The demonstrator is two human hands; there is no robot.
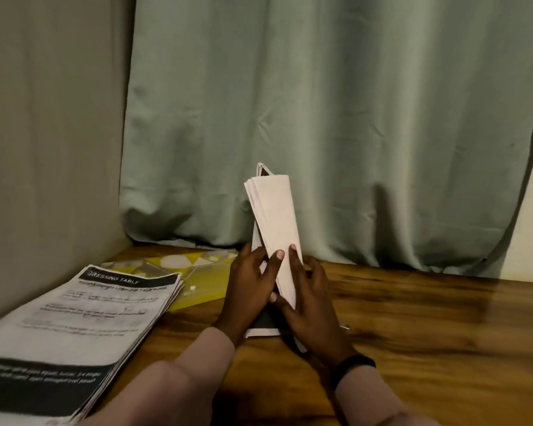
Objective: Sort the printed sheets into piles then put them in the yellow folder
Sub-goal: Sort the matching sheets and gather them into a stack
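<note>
A stack of printed sheets (274,216) stands on edge on the wooden table, its lower edge on the tabletop and its top leaning toward the curtain. My left hand (250,290) grips it from the left, thumb on the near face. My right hand (308,305) grips it from the right, fingers curled round its edge. A second pile of printed sheets (74,327), headed "DRESSING TABLE", lies flat at the left. The yellow folder (197,272) lies flat behind that pile, partly covered by it and by my left hand.
The wooden table (428,333) runs to the right. A grey-green curtain (336,118) hangs down to the table's back edge. A beige wall (43,133) closes off the left side.
</note>
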